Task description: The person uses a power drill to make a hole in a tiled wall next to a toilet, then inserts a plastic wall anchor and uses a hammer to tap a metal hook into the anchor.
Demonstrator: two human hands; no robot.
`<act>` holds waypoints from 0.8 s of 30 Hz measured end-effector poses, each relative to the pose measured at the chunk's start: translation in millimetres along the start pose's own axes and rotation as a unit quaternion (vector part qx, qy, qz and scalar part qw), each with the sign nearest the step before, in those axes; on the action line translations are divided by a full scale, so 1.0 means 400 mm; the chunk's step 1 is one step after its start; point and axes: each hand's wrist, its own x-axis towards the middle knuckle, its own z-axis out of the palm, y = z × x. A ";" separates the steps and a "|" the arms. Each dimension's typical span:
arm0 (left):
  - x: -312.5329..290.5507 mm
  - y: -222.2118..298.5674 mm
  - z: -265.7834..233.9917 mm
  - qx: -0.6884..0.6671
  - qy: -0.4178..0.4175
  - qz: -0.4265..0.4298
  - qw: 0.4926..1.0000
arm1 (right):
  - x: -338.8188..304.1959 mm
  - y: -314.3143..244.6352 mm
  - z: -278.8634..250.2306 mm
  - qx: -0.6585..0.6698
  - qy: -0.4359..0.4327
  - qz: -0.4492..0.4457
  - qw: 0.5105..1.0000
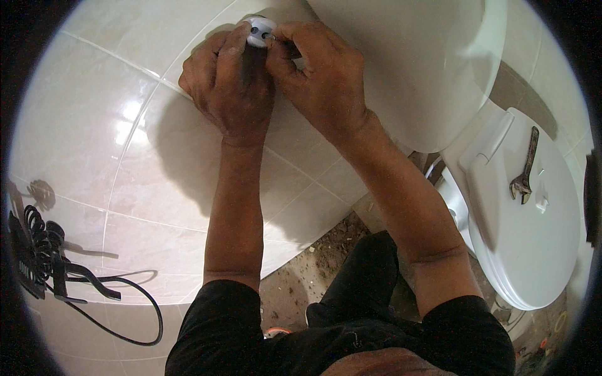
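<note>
A small white rounded fitting (258,36) with two dark holes sits against the pale tiled wall at the top. My left hand (231,84) is closed around its left side, with the thumb near the face of the fitting. From the right, my right hand (329,78) is closed in a pinch at the right-hand hole. Something tiny may be between its fingertips, but it is too small to name. The fingers hide much of the fitting's edge and the wall behind it.
A white toilet tank (433,75) stands right of my hands. Beside it, an adjustable wrench (525,166) lies on the toilet's closed white lid (520,244). Black coiled cord and fixtures (56,257) are at the left. The floor (295,266) has dirt and debris.
</note>
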 end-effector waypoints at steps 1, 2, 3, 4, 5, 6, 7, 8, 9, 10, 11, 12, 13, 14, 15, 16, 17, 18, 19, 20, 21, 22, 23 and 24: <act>-0.003 0.003 -0.001 0.006 -0.006 -0.009 1.000 | 0.001 0.001 -0.001 -0.003 -0.002 -0.001 1.000; -0.004 0.005 -0.002 0.011 -0.012 -0.017 1.000 | 0.003 0.002 -0.002 -0.007 -0.003 -0.002 1.000; -0.003 0.006 -0.003 0.015 -0.011 -0.015 1.000 | 0.004 0.001 -0.003 -0.009 -0.004 -0.002 1.000; -0.001 0.006 -0.002 0.018 -0.010 -0.012 1.000 | 0.004 0.001 -0.004 -0.010 -0.019 0.007 1.000; 0.001 0.006 -0.001 0.021 -0.009 -0.009 1.000 | 0.001 0.003 -0.004 -0.011 -0.033 0.016 0.999; 0.000 0.004 -0.002 0.018 -0.011 -0.008 1.000 | -0.002 0.002 -0.006 -0.013 -0.047 0.025 0.999; -0.002 0.001 -0.003 0.014 -0.012 -0.006 1.000 | -0.006 -0.001 -0.008 -0.006 -0.056 0.043 0.997; -0.005 -0.001 -0.005 0.011 -0.014 -0.004 1.000 | -0.011 -0.006 -0.010 0.001 -0.066 0.061 0.996; -0.006 -0.002 -0.004 0.017 -0.018 -0.009 1.000 | -0.010 -0.009 -0.012 0.007 -0.074 0.077 0.994; -0.007 -0.002 -0.003 0.023 -0.022 -0.014 0.999 | -0.007 -0.010 -0.012 0.011 -0.068 0.069 0.995; -0.007 -0.004 -0.002 0.030 -0.026 -0.019 0.999 | -0.004 -0.011 -0.013 0.015 -0.062 0.061 0.996; -0.005 -0.004 -0.001 0.033 -0.024 -0.014 0.999 | -0.003 -0.013 -0.014 0.018 -0.057 0.054 0.997; -0.004 -0.005 -0.001 0.036 -0.023 -0.009 0.999 | -0.002 -0.016 -0.013 0.026 -0.047 0.071 0.996; -0.004 -0.006 0.000 0.040 -0.022 -0.004 0.999 | -0.002 -0.019 -0.012 0.034 -0.037 0.087 0.995; -0.004 -0.005 0.001 0.034 -0.018 -0.005 0.999 | -0.003 -0.023 -0.010 0.042 -0.028 0.103 0.993; -0.003 -0.003 0.003 0.028 -0.014 -0.005 0.999 | -0.004 -0.025 -0.009 0.070 -0.027 0.160 0.984; -0.002 -0.001 0.004 0.022 -0.011 -0.006 1.000 | -0.004 -0.027 -0.007 0.097 -0.026 0.216 0.971; -0.002 0.001 0.002 0.021 -0.017 -0.014 1.000 | -0.003 -0.029 -0.006 0.124 -0.024 0.271 0.954; -0.002 0.003 -0.001 0.020 -0.024 -0.023 0.999 | -0.001 -0.030 -0.008 0.141 -0.037 0.297 0.944; -0.002 0.004 -0.003 0.020 -0.030 -0.031 0.999 | 0.002 -0.030 -0.011 0.158 -0.050 0.323 0.932; -0.003 0.005 -0.004 0.024 -0.032 -0.033 0.999 | 0.005 -0.030 -0.015 0.174 -0.063 0.348 0.919; -0.003 0.006 -0.005 0.028 -0.035 -0.036 0.998 | 0.008 -0.028 -0.014 0.190 -0.069 0.363 0.909; -0.003 0.005 -0.006 0.032 -0.037 -0.038 0.998 | 0.012 -0.024 -0.013 0.207 -0.075 0.379 0.899; -0.003 0.003 -0.006 0.036 -0.036 -0.033 0.998 | 0.016 -0.021 -0.011 0.223 -0.081 0.394 0.888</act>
